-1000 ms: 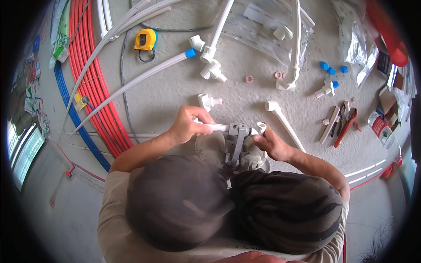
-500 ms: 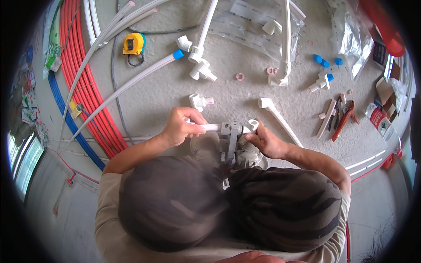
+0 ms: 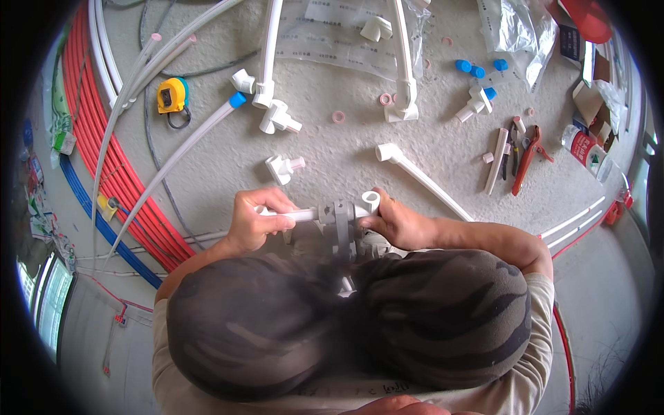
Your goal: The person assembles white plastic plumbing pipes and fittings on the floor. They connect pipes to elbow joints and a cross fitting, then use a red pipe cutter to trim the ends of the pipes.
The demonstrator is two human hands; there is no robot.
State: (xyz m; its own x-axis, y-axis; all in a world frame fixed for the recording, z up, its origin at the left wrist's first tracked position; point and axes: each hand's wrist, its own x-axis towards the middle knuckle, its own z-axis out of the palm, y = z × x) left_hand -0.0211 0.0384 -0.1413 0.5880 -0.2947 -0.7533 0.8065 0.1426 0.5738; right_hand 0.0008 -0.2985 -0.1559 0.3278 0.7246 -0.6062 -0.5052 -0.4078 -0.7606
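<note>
Between my raised knees stands a grey pipe-fusion heating tool [image 3: 342, 232], its lower part hidden by my legs. My left hand [image 3: 250, 220] is closed around a short white pipe [image 3: 303, 216], whose right end meets the left side of the tool's head. On the opposite side, my right hand [image 3: 404, 225] grips a white elbow fitting [image 3: 371, 200] with thumb and fingers, against the tool's right side. How deep either piece sits on the tool I cannot tell. A white tee fitting [image 3: 282, 168] with a pipe stub lies on the floor just beyond my left hand.
Red pipes [image 3: 114, 173] and blue pipes [image 3: 104, 218] run along the left. A yellow tape measure [image 3: 170, 95], white pipe assemblies [image 3: 268, 55] and plastic bags [image 3: 332, 34] lie ahead. To the right are a red pipe cutter [image 3: 527, 162], pliers [image 3: 514, 149] and a bottle [image 3: 586, 146].
The whole view has shifted, so the floor items appear farther left and mostly higher. Both hands keep their holds on the pipe and elbow fitting at either side of the heating tool.
</note>
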